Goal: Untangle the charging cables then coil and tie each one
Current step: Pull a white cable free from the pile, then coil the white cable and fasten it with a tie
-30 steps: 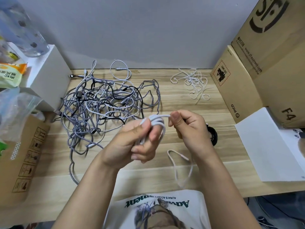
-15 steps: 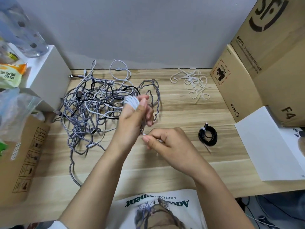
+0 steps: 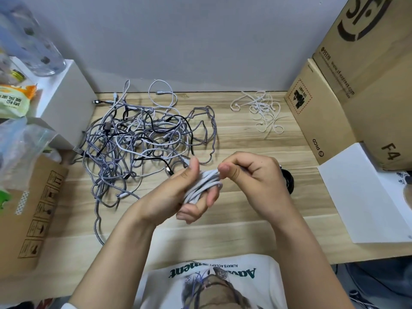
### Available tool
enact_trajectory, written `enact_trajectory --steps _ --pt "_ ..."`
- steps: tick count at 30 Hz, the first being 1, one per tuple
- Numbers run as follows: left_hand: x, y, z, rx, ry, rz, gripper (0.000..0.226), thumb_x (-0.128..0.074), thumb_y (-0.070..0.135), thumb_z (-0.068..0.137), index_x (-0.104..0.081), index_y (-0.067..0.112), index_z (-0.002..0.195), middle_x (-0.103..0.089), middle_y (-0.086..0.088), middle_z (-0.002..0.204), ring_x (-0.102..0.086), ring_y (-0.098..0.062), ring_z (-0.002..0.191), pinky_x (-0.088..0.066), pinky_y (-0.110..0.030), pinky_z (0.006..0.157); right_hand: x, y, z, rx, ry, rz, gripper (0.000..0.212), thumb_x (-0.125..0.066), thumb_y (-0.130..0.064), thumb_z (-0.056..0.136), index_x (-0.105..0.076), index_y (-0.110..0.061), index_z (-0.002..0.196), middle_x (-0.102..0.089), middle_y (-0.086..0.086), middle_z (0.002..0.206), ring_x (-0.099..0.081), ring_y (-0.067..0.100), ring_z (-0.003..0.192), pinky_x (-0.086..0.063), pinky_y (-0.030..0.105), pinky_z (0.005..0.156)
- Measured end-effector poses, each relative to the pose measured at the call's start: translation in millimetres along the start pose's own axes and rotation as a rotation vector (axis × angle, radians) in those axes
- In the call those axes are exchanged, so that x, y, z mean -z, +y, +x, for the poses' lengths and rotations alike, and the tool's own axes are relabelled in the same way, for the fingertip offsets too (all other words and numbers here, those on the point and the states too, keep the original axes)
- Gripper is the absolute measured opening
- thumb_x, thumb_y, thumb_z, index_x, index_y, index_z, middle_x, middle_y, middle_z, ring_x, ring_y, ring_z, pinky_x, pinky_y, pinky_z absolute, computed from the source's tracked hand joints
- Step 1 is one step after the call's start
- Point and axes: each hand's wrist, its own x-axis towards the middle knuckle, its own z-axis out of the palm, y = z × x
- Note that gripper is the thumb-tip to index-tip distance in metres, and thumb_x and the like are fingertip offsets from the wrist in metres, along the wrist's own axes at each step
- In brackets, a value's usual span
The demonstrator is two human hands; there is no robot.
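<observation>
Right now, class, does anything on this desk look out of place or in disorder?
Yes: the tangled cables sprawl in a knotted heap on the left of the desk, one strand trailing toward its front edge. The loose ties lie scattered at the back. Nothing looks damaged.

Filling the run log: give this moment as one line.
step: coiling | left hand: holds white cable coil | right hand: pinches coil | cable tangle: on table | ties: unused
</observation>
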Motion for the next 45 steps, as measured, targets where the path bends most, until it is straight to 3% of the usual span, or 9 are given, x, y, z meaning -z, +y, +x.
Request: enact_trajectory --steps 7,14,20,25,29,32,36,40,45 --pt "-1.5 18.8 3.1 -0.326 -0.340 -0.568 0.039 -0.040 0.038 0.099 -0.051 0.000 0.099 -0.035 -0.003 0.059 -0.031 -0.016 0.044 -0.039 -0.028 0.057 0.7 19.5 5.7 -0.097 -0.030 -0.056 0.030 -0.050 -0.046 0.085 -0.054 -0.027 0.062 -0.044 -0.014 0.052 -0.040 0.001 0.055 -0.031 0.017 0.056" --pt "-13.1 23.2 30.0 -0.476 0.538 -0.272 0.036 -0.033 0.038 0.088 -0.048 0.008 0.101 -0.045 0.005 0.052 -0.044 -0.010 0.045 -0.045 -0.021 0.052 -16.1 17.2 -1.6 -0.129 -0.219 -0.321 0.026 -0.053 -0.042 0.085 -0.054 -0.033 0.061 -0.056 -0.008 0.055 -0.047 0.006 0.055 -0.040 0.035 0.061" --pt "-4.4 0.9 37.2 -0.422 0.732 -0.017 0.034 -0.040 0.041 0.083 -0.049 0.013 0.101 -0.051 0.005 0.055 -0.048 -0.013 0.049 -0.037 -0.030 0.057 -10.3 10.9 -5.3 -0.144 -0.278 -0.475 0.030 -0.057 -0.041 0.090 -0.066 -0.017 0.074 -0.047 -0.014 0.047 -0.037 0.007 0.047 -0.029 0.030 0.052" --pt "-7.1 0.0 30.8 -0.248 0.722 0.292 0.026 -0.033 0.032 0.097 -0.053 0.017 0.087 -0.052 0.006 0.053 -0.047 -0.007 0.046 -0.038 -0.016 0.048 -15.0 3.9 -8.0 -0.049 -0.330 -0.569 0.037 -0.051 -0.049 0.087 -0.063 -0.017 0.073 -0.035 -0.003 0.045 -0.033 0.009 0.049 -0.029 0.034 0.054" --pt "-13.1 -1.0 19.3 -0.038 0.533 0.502 0.049 -0.028 0.052 0.087 -0.061 0.019 0.071 -0.049 0.002 0.045 -0.045 -0.011 0.045 -0.035 -0.018 0.047 -12.7 -3.5 -6.3 -0.026 -0.297 -0.412 0.031 -0.057 -0.047 0.078 -0.068 -0.019 0.069 -0.056 -0.015 0.052 -0.051 0.004 0.054 -0.045 0.034 0.063" --pt "-16.7 -0.8 12.3 0.040 0.442 0.457 0.069 -0.022 0.061 0.092 -0.047 0.018 0.044 -0.038 -0.001 0.035 -0.037 -0.017 0.035 -0.030 -0.018 0.041 -10.0 -6.5 -5.9 -0.078 -0.227 -0.068 0.019 -0.074 -0.019 0.078 -0.065 -0.008 0.066 -0.065 -0.010 0.051 -0.062 0.000 0.052 -0.052 0.027 0.062" --pt "-14.5 -0.4 9.8 -0.025 0.351 0.161 0.055 -0.034 0.057 0.087 -0.054 0.014 0.060 -0.025 0.004 0.035 -0.020 -0.008 0.028 -0.028 -0.015 0.038 -12.4 6.5 1.1 -0.127 -0.032 0.285 0.021 -0.074 -0.011 0.073 -0.053 -0.008 0.071 -0.059 0.006 0.050 -0.052 0.003 0.043 -0.039 0.010 0.049" --pt "-15.3 0.1 11.9 -0.131 0.280 0.009 0.044 -0.059 0.058 0.078 -0.052 0.020 0.057 -0.024 0.009 0.036 -0.017 -0.004 0.028 -0.026 -0.012 0.037 -25.2 22.0 4.6 -0.191 0.128 0.468 0.048 -0.080 -0.051 0.063 -0.048 -0.016 0.072 -0.045 0.014 0.062 -0.034 0.000 0.042 -0.028 0.009 0.043" --pt "-19.8 -3.1 19.8 -0.208 0.257 -0.031 0.047 -0.064 0.063 0.071 -0.051 0.022 0.053 -0.025 0.012 0.036 -0.014 -0.003 0.031 -0.014 -0.022 0.037 -37.6 24.7 6.1 -0.394 0.096 0.445 0.044 -0.046 -0.061 0.080 -0.051 -0.019 0.067 -0.045 0.008 0.058 -0.043 0.017 0.053 -0.034 0.024 0.048"
